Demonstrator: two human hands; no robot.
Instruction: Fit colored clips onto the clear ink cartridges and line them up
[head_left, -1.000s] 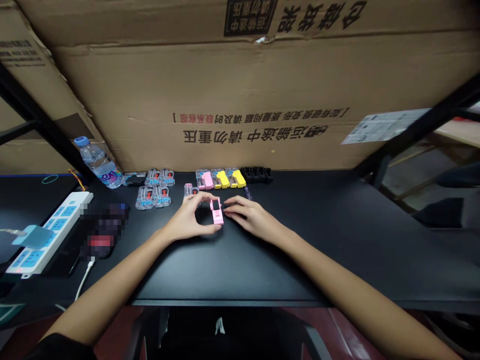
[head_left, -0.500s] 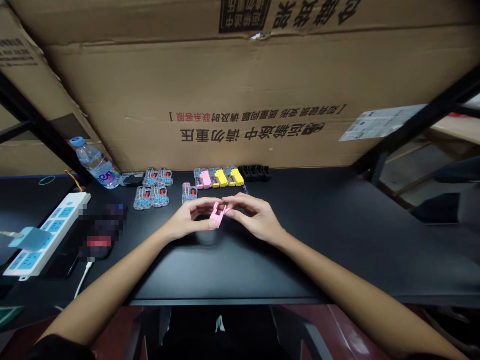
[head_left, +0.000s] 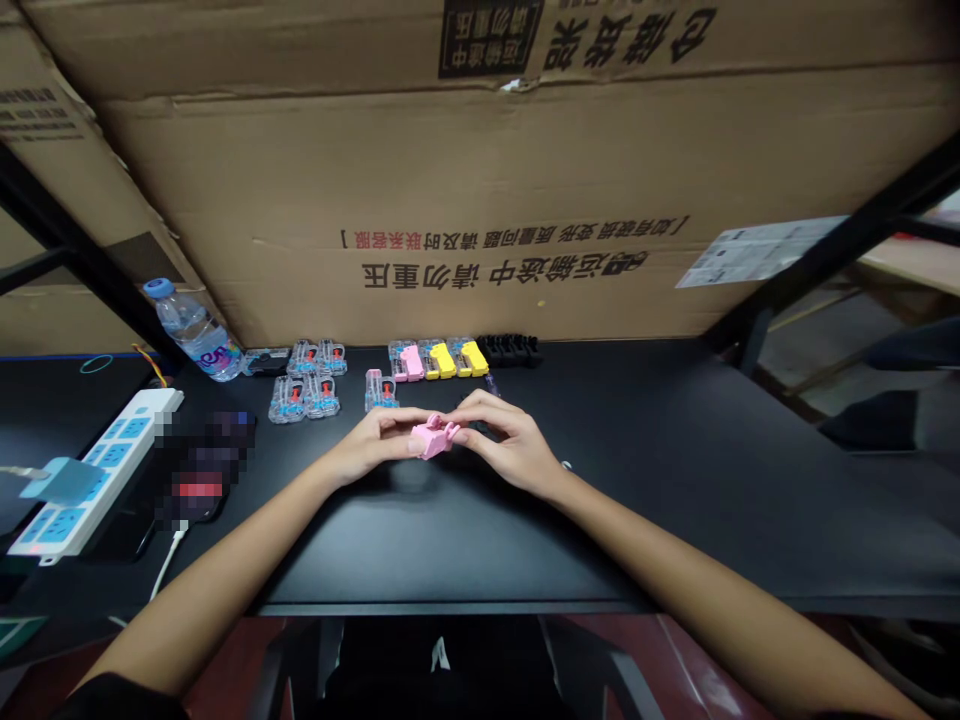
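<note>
Your left hand (head_left: pixel 373 441) and right hand (head_left: pixel 504 442) hold the small pink plastic part (head_left: pixel 433 438) between them, the fingers of both closed on it from either side, apparently lifted off the black surface (head_left: pixel 450 540). It sits tilted at your fingertips, so uneven pressure or a loosened grip could twist it free. It might then drop to the surface or strike the clear plastic packs (head_left: pixel 381 391) just beyond your left fingers (head_left: pixel 401 418).

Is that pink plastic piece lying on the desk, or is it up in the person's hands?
Up in the hands: the pink plastic piece is pinched between the left hand and right hand, above the black desk.
</note>
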